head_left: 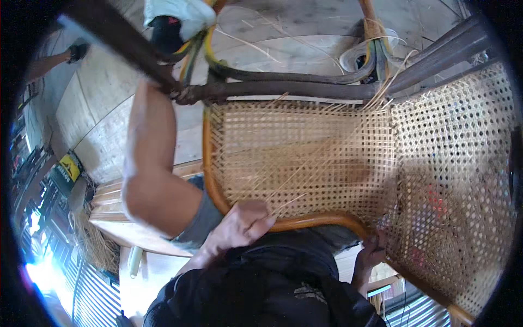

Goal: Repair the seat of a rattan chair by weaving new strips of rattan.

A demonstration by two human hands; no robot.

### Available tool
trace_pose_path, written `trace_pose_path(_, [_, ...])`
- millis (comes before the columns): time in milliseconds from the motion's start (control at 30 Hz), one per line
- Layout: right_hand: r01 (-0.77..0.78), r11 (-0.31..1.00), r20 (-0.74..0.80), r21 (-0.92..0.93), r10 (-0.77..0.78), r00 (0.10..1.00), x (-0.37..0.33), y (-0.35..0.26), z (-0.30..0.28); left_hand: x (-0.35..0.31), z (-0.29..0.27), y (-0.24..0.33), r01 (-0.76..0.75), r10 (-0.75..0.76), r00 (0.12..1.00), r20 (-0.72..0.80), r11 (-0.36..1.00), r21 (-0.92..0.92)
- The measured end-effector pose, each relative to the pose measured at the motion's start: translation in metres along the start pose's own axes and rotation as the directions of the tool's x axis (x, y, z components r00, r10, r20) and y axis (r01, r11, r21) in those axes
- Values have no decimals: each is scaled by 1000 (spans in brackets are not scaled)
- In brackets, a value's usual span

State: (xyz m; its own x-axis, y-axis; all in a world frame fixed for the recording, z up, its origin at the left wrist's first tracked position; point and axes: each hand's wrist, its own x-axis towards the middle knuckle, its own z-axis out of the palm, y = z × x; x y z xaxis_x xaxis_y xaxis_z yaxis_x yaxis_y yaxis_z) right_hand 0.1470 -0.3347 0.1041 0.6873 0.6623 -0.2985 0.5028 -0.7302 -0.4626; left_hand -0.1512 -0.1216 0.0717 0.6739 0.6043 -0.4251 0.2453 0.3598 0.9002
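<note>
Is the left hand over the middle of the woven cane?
No, the left hand is at the curved wooden rim, near side.

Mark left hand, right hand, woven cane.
Left hand point(242, 224): head view, middle of the hand.
Right hand point(371, 253): head view, middle of the hand.
Woven cane point(299, 150): head view, mesh near the left panel's middle.
</note>
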Motion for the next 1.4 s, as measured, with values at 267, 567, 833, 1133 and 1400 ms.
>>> trace_pose_path(267, [-78,971,-85,225,100,991,21,-46,10,-30,19,-13,10,-128,881,-455,967,-253])
trace_pose_path(567, [56,907,85,418,-101,991,3,-35,22,-104,50,-15,96,178,841,-511,880,465])
trace_pose_path(833, [311,783,450,538,-579,679,-48,-138,55,-166,62,14,189,-244,681,-691,969,-157])
trace_pose_path(1133, [485,702,336,521,-691,640,-53,-104,34,-86,110,22,-136,-47,853,-520,942,-308])
trace_pose_path(1400, [-98,992,171,74,84,982,-69,138,8,-96,22,34,-130,-6,658,-753,984,-122])
